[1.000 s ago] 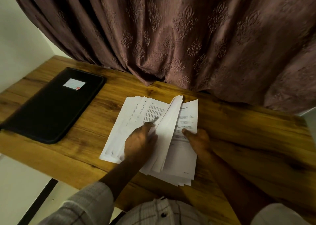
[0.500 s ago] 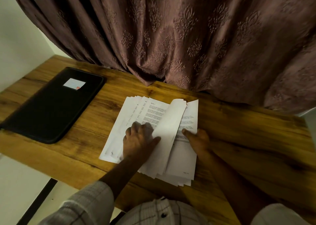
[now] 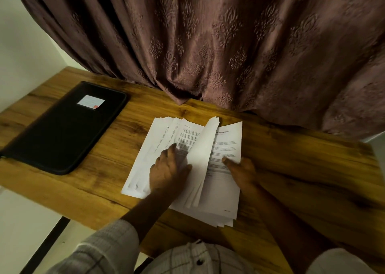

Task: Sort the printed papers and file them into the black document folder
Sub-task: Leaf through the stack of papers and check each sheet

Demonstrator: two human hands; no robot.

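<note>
Printed papers lie in the middle of the wooden table, split in two: a fanned pile on the left (image 3: 143, 163) and a stack on the right (image 3: 224, 192). Between them a few sheets (image 3: 203, 152) stand raised on edge. My left hand (image 3: 166, 169) rests its fingers on the left pile, with its thumb holding the raised sheets. My right hand (image 3: 241, 171) presses flat on the right stack, fingers apart. The black document folder (image 3: 62, 132) lies closed at the left end of the table, a white label (image 3: 91, 101) on its cover.
A brown patterned curtain (image 3: 229, 44) hangs down to the table's far edge, right behind the papers. Bare wood of the table (image 3: 302, 159) stretches to the right of the papers. The near edge runs close to my body.
My left hand laid one batch of sheets flat onto the left pile, then raised another few from the right stack. My right hand and the folder have not moved.
</note>
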